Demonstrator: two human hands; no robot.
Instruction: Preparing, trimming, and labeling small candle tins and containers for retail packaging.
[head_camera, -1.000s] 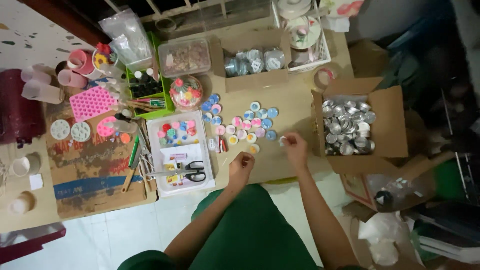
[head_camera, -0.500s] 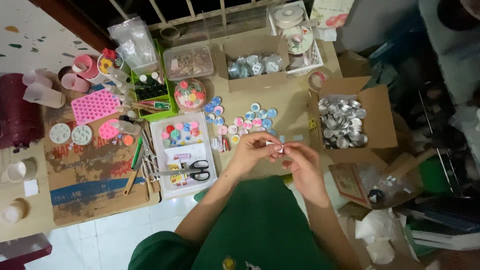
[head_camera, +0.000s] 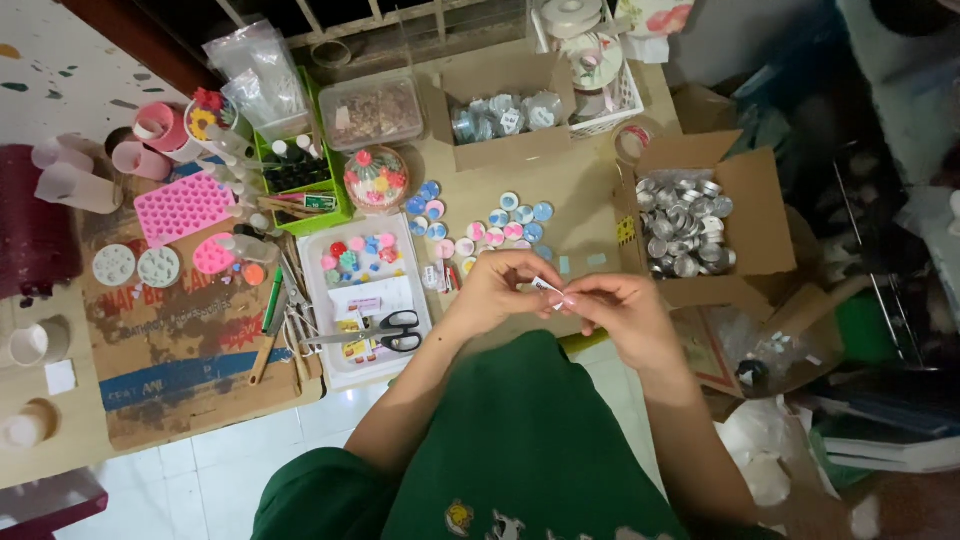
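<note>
We pinch a tiny white sticker (head_camera: 547, 287) between the fingers of our left hand (head_camera: 497, 292) and right hand (head_camera: 622, 310), just above the desk (head_camera: 580, 210) edge, seemingly peeling it; next it likely needs pressing onto a little round lid (head_camera: 497, 218) at 11 o'clock

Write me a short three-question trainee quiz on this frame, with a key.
1. True or false: the scissors lie on the white tray.
2. What fills the open cardboard box beside the right hand? A) round silver tins B) pink moulds C) paint bottles
3. What do the left hand and right hand pinch between them?

Key: 1. True. 2. A, the tins. 3. A small white piece, too small to identify.
</note>
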